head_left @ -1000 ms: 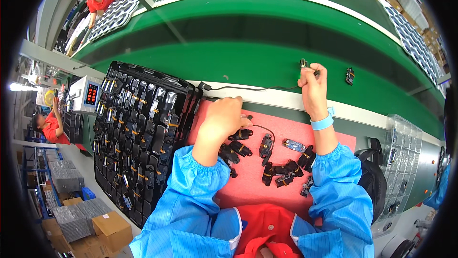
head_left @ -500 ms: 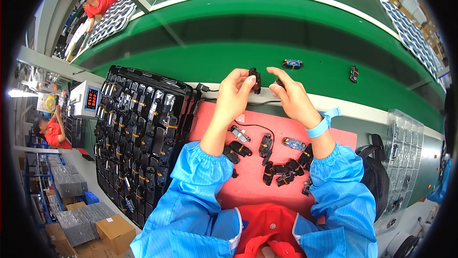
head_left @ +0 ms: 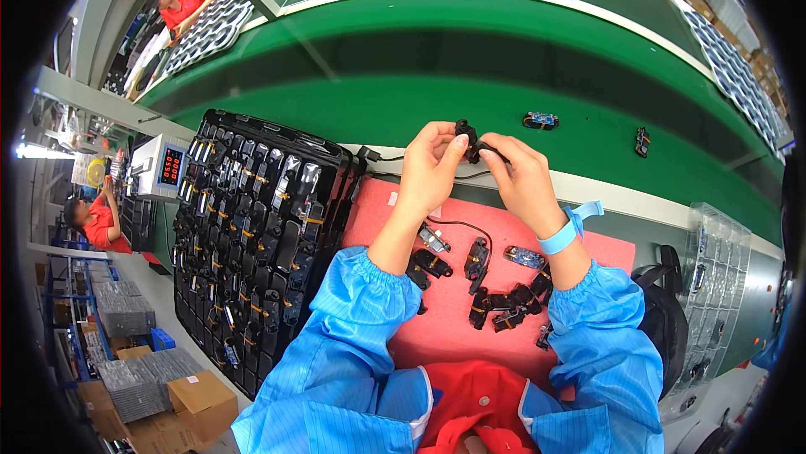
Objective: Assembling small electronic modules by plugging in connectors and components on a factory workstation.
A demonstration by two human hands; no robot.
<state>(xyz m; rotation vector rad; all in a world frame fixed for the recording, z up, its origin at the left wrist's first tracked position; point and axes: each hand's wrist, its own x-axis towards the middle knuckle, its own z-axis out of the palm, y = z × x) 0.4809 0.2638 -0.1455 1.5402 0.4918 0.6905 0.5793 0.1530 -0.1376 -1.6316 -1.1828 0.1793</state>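
My left hand [head_left: 431, 167] pinches a small black electronic module [head_left: 464, 129] upright between thumb and fingers, above the far edge of a pink foam mat [head_left: 453, 345]. Close against it, my right hand [head_left: 525, 181] grips a small dark piece [head_left: 484, 148] that meets the module's lower side. The fingers partly cover that piece, so its kind is unclear. Below my hands, several black modules [head_left: 508, 299] with yellowish bands lie on the mat. Among them are a blue-topped module [head_left: 525, 257] and a silvery one [head_left: 434, 238]. A thin black cable [head_left: 466, 224] curves across the mat.
Left of the mat, a black compartment tray [head_left: 197, 320] holds many modules. A meter with red digits [head_left: 170, 166] stands behind it. Two modules [head_left: 541, 121] [head_left: 642, 142] lie on the green surface. A clear plastic tray [head_left: 718, 286] and black bag [head_left: 663, 311] are at right. Co-workers in red are at left.
My right hand has come in toward the left, and its dark piece now meets the module. Before, the hands were apart. The whole view has shifted slightly.
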